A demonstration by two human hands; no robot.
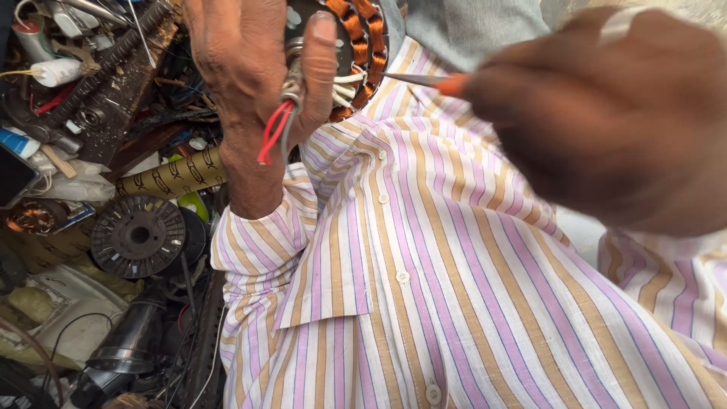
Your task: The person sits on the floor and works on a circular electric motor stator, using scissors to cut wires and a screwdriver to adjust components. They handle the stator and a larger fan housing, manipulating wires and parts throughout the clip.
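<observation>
The left hand (250,68) is clamped on a round motor stator with copper-orange wire coils (356,45), near the top of the view, in front of the person's chest. The thumb presses on the face of the stator, and the other fingers are behind it. A bundle of red and grey wires (274,132) hangs down from the stator across the palm, and short white sleeved leads (347,87) stand out beside the coils.

The right hand (613,121) is blurred and very near the camera. It is closed around a thin tool with an orange handle and metal tip (424,79), and the tip touches the coils on their right side.

Below both hands is the striped shirt in white, pink and tan (454,288). At the left, lower down, lie a dark round ribbed disc (138,236) and a tan cardboard tube with dark marks (170,178), among many mixed parts.
</observation>
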